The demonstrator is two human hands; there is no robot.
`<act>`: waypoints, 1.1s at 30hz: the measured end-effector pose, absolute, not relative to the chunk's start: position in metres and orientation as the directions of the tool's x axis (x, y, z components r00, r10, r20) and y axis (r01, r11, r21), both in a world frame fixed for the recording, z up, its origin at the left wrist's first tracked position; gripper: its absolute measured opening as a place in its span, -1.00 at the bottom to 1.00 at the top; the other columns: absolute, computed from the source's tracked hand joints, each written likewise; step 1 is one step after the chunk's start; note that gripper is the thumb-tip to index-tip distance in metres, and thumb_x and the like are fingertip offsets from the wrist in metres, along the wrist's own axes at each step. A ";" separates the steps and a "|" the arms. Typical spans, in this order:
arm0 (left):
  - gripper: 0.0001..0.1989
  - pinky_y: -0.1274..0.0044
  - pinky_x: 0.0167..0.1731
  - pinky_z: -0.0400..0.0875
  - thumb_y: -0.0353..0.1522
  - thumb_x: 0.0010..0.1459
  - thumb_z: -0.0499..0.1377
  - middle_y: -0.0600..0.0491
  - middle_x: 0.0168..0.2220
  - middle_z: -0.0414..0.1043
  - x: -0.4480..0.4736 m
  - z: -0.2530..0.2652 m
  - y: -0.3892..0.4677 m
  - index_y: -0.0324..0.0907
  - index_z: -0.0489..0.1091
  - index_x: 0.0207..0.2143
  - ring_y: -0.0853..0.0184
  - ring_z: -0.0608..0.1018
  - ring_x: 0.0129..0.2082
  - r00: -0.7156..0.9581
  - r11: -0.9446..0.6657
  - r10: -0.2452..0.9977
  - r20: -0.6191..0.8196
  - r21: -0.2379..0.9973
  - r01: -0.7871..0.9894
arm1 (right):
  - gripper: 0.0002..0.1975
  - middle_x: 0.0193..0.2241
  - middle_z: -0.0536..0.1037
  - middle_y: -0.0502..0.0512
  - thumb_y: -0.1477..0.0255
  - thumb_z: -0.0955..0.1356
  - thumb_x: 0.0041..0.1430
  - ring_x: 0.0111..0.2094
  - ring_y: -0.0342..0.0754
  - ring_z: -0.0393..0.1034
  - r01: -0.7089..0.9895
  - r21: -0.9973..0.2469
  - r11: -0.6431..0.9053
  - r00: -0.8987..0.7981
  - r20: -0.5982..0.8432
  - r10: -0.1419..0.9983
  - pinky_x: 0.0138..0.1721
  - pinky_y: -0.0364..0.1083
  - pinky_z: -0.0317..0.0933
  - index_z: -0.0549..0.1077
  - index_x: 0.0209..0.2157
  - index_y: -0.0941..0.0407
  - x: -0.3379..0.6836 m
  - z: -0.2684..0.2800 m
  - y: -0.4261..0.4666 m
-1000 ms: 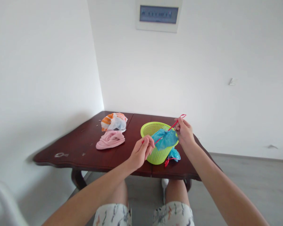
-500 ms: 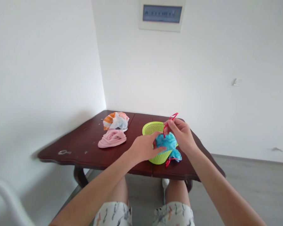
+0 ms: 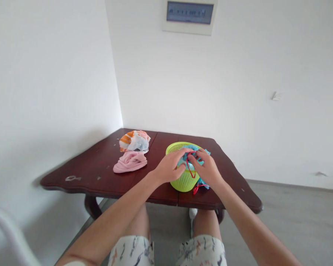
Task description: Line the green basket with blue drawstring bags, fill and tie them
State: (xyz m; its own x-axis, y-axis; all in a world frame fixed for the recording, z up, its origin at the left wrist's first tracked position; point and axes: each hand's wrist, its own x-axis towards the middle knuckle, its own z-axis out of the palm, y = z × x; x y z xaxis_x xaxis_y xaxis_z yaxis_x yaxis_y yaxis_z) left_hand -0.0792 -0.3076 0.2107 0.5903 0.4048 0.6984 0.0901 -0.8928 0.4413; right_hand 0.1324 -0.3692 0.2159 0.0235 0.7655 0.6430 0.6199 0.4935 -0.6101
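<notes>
A light green plastic basket point(image 3: 184, 183) stands near the table's front edge. Over its mouth is bunched a crinkled blue plastic bag point(image 3: 182, 161) with a red drawstring point(image 3: 193, 174) hanging in a loop. My left hand point(image 3: 168, 167) is closed on the left side of the bag, thumb below and fingers above. From the right, my right hand point(image 3: 208, 169) pinches the drawstring at the top of the bag; its fingertips nearly meet those of my left hand. More blue plastic with a red string point(image 3: 197, 189) lies beside the basket's right side.
On the left half of the dark wooden table point(image 3: 97, 162) lie a folded pink cloth point(image 3: 130, 162) and a white-and-orange plastic bag point(image 3: 134, 141). White walls stand behind and to the left. A panel box point(image 3: 189, 14) hangs on the back wall.
My right hand has come down and left, bringing the raised red drawstring to the bag's top beside my left hand. The loop now hangs down over the basket's front.
</notes>
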 end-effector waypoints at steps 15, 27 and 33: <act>-0.33 0.09 0.37 0.33 -0.54 0.41 0.22 -0.05 0.09 0.78 -0.082 0.204 -0.332 0.03 0.51 0.49 -0.03 0.62 0.26 0.557 -0.912 0.398 0.729 0.246 0.329 | -0.54 -0.13 0.80 0.18 -0.03 0.46 0.33 -0.17 0.15 0.68 -0.433 -0.896 0.093 -0.144 0.171 0.975 -0.13 0.11 0.64 0.71 -0.03 0.04 0.137 0.229 -0.363; -0.39 0.44 -0.20 0.62 -0.04 0.50 0.43 0.00 -0.08 0.70 -0.100 0.171 -0.340 -0.02 0.36 0.42 0.21 0.76 -0.16 0.263 -0.539 0.794 0.548 0.835 -0.112 | -0.56 -0.20 0.79 0.12 0.00 0.73 0.15 -0.19 0.12 0.70 -0.045 -0.936 0.349 0.162 0.338 0.927 -0.03 0.10 0.66 0.73 -0.14 0.00 0.118 0.211 -0.370; -0.19 0.38 -0.12 0.72 0.01 0.27 0.57 -0.07 -0.05 0.77 -0.093 0.188 -0.313 -0.09 0.43 0.41 0.14 0.84 -0.20 0.670 0.091 0.718 0.189 0.929 -0.359 | -0.72 -0.36 0.66 0.09 0.20 0.54 0.43 -0.29 0.09 0.56 0.537 -0.676 0.505 -0.040 0.578 0.815 -0.11 0.09 0.53 0.56 -0.35 0.01 0.114 0.214 -0.392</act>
